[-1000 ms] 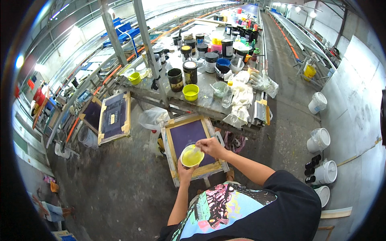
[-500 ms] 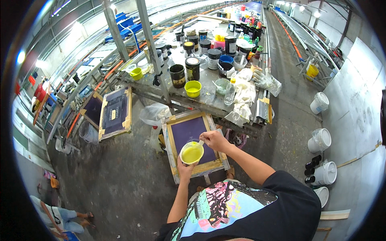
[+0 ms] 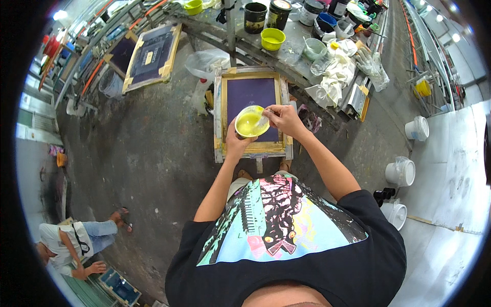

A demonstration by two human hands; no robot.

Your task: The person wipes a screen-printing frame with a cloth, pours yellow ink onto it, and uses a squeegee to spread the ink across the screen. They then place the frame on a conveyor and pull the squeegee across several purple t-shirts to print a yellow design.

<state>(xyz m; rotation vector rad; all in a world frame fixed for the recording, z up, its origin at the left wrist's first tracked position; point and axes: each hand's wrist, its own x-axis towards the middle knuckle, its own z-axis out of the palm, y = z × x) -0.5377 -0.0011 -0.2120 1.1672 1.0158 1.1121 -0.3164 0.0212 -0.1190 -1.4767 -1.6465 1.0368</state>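
My left hand (image 3: 237, 143) holds a white-rimmed plastic bowl (image 3: 238, 122) from its near left side. Yellow-green ink (image 3: 246, 124) fills part of it. In my right hand (image 3: 284, 121) is a translucent plastic spatula (image 3: 262, 123), pinched between the fingers, its lower end dipping into the ink by the right side of the bowl. Its exact shape is hard to make out. Beneath both hands a screen-printing frame (image 3: 219, 107), with dark purple mesh and taped borders, leans below the table edge. The bowl covers part of its mesh.
Ahead, a stained worktable (image 3: 294, 48) carries ink tubs, a lime-yellow bowl (image 3: 272, 39) and crumpled white cloth (image 3: 339, 64). Another screen (image 3: 152, 53) leans at the left. White buckets (image 3: 400, 172) line the right wall. A seated person (image 3: 84, 240) is at the lower left.
My view has tilted downward, so the table sits higher in the picture. The spatula has shifted from the bowl's far rim down into the ink at the right; the left hand keeps the bowl.
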